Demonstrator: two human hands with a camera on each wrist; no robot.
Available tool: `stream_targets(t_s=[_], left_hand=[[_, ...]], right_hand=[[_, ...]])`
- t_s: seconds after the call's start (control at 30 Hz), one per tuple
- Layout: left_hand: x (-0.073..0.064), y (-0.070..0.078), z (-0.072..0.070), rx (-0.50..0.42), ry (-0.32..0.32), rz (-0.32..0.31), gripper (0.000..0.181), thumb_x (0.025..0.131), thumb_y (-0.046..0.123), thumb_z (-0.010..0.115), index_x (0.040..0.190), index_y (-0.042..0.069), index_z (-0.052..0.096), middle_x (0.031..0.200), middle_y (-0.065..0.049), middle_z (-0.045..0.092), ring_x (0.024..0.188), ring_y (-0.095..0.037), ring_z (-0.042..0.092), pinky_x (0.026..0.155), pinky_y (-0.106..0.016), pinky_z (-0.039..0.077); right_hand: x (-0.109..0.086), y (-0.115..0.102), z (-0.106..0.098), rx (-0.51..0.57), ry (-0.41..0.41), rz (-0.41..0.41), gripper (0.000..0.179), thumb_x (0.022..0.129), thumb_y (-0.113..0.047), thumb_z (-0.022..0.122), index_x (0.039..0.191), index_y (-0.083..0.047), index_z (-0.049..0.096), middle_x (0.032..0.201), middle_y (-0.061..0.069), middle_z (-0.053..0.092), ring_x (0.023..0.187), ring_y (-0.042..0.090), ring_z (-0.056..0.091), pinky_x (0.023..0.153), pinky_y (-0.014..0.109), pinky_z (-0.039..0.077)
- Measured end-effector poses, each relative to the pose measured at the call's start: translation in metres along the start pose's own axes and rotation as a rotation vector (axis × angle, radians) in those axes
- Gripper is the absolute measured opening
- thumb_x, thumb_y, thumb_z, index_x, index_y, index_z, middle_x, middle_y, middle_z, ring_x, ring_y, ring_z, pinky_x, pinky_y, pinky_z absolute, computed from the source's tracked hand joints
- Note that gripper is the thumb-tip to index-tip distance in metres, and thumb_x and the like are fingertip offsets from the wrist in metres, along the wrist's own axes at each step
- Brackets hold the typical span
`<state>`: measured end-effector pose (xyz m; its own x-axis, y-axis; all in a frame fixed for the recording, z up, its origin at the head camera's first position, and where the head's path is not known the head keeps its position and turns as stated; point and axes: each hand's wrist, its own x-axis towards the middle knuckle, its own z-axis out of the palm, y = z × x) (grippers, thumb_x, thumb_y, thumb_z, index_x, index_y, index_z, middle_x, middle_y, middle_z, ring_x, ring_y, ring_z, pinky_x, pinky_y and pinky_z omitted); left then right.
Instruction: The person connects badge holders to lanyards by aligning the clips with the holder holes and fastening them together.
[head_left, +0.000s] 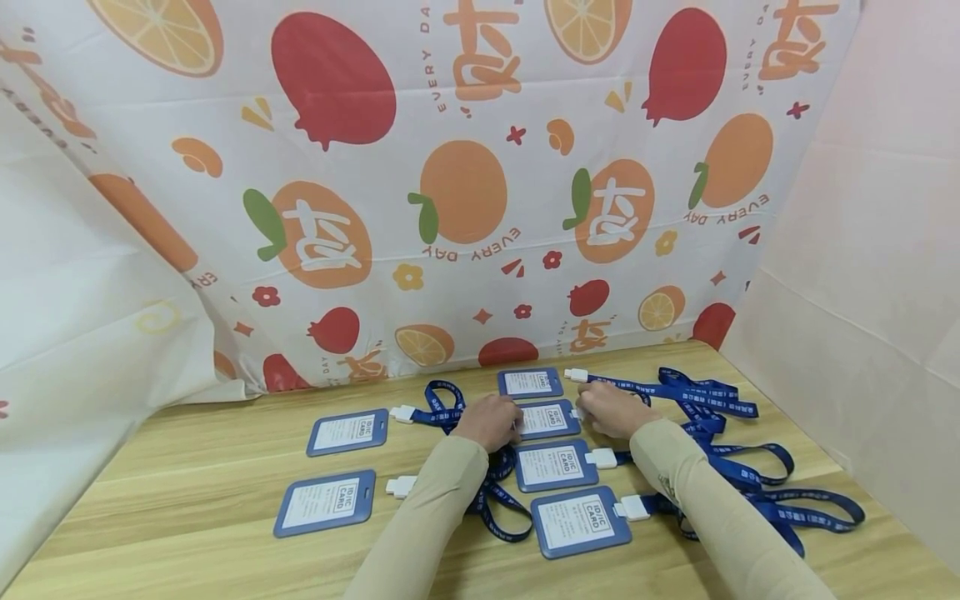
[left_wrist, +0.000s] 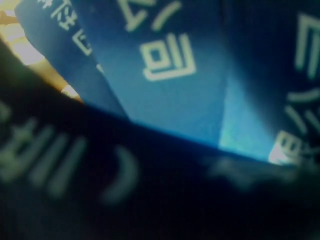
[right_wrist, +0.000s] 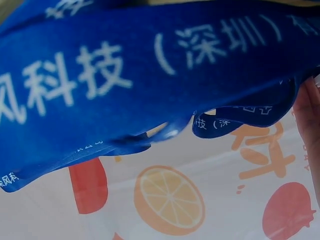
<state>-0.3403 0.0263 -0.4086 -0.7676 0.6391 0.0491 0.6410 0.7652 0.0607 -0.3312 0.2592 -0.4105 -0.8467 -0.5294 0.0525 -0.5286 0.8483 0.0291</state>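
Note:
A blue ID card holder, second from the back in the right-hand column, lies between both hands. My left hand grips its left edge with curled fingers. At its slotted right end, my right hand pinches the white clip of a blue lanyard; the fingers partly cover the clip. Just behind lies another card holder, with a separate white lanyard clip beside it. Blue lanyard straps fill the left wrist view. A printed lanyard strap crosses the right wrist view, hiding most of the hand.
Nearer me, two card holders have white clips at their right ends. Two more holders lie left, clips beside them. Loose lanyards spread right on the wooden table. A fruit-print cloth hangs behind.

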Motion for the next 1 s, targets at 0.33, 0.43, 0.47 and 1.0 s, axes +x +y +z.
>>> stream_targets(t_s=[0.33, 0.43, 0.47, 1.0], left_hand=[[0.0000, 0.0005, 0.0008, 0.001, 0.016, 0.013, 0.014, 0.087, 0.022, 0.083, 0.097, 0.013, 0.079, 0.099, 0.000, 0.070, 0.085, -0.014, 0.059, 0.082, -0.031, 0.053], [0.0001, 0.0002, 0.0010, 0.010, 0.023, 0.018, 0.013, 0.087, 0.022, 0.083, 0.095, 0.013, 0.079, 0.098, 0.001, 0.070, 0.084, -0.014, 0.060, 0.080, -0.031, 0.053], [0.0002, 0.0000, 0.0012, 0.011, 0.023, 0.019, 0.013, 0.087, 0.022, 0.083, 0.094, 0.013, 0.079, 0.097, 0.001, 0.070, 0.084, -0.014, 0.060, 0.079, -0.030, 0.053], [0.0001, -0.0006, 0.0014, -0.006, 0.019, 0.006, 0.012, 0.087, 0.021, 0.082, 0.096, 0.013, 0.079, 0.097, 0.000, 0.071, 0.081, -0.014, 0.057, 0.079, -0.031, 0.054]], right_hand=[[0.0005, 0.0021, 0.0020, 0.007, -0.018, 0.021, 0.012, 0.086, 0.005, 0.075, 0.098, 0.002, 0.076, 0.088, 0.007, 0.063, 0.084, 0.022, 0.065, 0.077, 0.034, 0.058], [0.0006, 0.0016, 0.0017, 0.010, -0.024, 0.026, 0.012, 0.086, 0.006, 0.075, 0.098, 0.001, 0.076, 0.089, 0.007, 0.063, 0.084, 0.022, 0.064, 0.077, 0.034, 0.057], [0.0006, 0.0014, 0.0016, 0.011, -0.025, 0.027, 0.012, 0.086, 0.006, 0.075, 0.097, 0.002, 0.076, 0.088, 0.007, 0.063, 0.083, 0.022, 0.064, 0.077, 0.033, 0.057], [0.0023, 0.0009, 0.0018, 0.014, -0.017, 0.024, 0.012, 0.086, 0.006, 0.075, 0.097, 0.002, 0.076, 0.087, 0.006, 0.063, 0.081, 0.021, 0.064, 0.076, 0.034, 0.057]])
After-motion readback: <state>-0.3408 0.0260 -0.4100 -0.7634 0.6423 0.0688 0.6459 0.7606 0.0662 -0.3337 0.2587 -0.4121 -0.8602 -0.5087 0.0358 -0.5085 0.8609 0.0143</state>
